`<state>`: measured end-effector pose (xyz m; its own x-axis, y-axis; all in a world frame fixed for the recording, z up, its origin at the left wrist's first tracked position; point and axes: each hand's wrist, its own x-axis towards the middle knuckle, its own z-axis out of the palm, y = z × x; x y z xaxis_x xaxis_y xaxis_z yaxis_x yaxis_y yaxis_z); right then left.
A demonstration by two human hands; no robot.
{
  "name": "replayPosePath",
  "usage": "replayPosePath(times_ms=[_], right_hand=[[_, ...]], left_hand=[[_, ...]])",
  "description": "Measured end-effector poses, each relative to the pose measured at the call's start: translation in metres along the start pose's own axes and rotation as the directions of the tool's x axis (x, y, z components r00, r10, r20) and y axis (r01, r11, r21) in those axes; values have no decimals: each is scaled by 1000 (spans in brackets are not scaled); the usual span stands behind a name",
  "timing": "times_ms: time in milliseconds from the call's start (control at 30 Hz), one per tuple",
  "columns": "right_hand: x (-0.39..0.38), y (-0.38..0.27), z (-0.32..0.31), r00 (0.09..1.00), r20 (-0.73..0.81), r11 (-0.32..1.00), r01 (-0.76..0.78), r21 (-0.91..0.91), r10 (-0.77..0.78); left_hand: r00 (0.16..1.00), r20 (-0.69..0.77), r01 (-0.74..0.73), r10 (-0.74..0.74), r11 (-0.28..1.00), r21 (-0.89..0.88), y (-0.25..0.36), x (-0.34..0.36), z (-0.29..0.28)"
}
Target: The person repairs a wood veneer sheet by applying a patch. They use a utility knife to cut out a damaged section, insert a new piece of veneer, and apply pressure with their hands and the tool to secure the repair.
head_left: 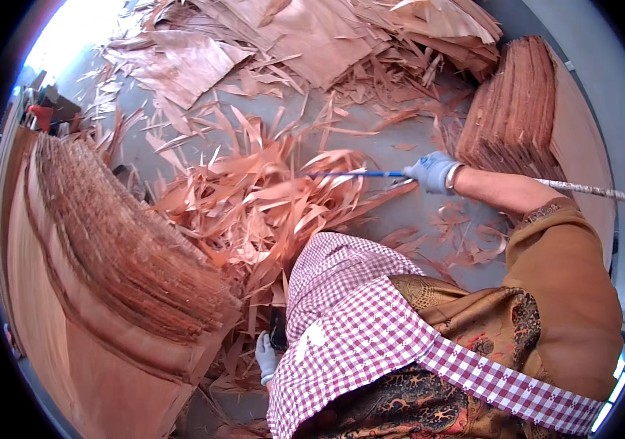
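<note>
My right hand [433, 173], in a pale blue glove, is closed around a thin blue pole [360, 174] that reaches left over a loose heap of reddish veneer strips [261, 197]. A white patterned shaft [583, 189] shows to the right behind my forearm, roughly in line with it. Low in the view, my left hand [267, 355], also gloved, is partly hidden by my checked apron, its fingers loosely extended beside a dark object [278, 328] that I cannot make out.
A tall stack of ragged-edged veneer sheets [122, 249] stands close on my left. Another stack [510, 110] stands at the back right. Loose sheets and scraps [283, 36] lie across the far floor. The grey floor [137, 154] shows between the piles.
</note>
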<state>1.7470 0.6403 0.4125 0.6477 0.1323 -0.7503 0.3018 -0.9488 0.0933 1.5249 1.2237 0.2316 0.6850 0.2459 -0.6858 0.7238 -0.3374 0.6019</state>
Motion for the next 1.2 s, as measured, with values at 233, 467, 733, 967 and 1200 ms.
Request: replayPosePath(times_ms=[233,467,733,967,1200], right_hand=[[28,-135,-35,939,-101,932,339,129,-328],[50,-92,-4,911,-254,864,395,311,-325],[41,37,62,987,-150,764,135,631,-50],[4,184,105,985,-165,769,75,634,40],[-46,287,121,974,-173,716,17,698,146]], left_hand=[[991,130,-46,29,991,125,50,31,-17],[865,224,-483,449,867,124,53,63,-12],[723,438,-674,534,407,617,220,190,165],[160,622,-823,767,-244,513,389,198,335],[503,719,-801,479,-53,596,497,207,440]])
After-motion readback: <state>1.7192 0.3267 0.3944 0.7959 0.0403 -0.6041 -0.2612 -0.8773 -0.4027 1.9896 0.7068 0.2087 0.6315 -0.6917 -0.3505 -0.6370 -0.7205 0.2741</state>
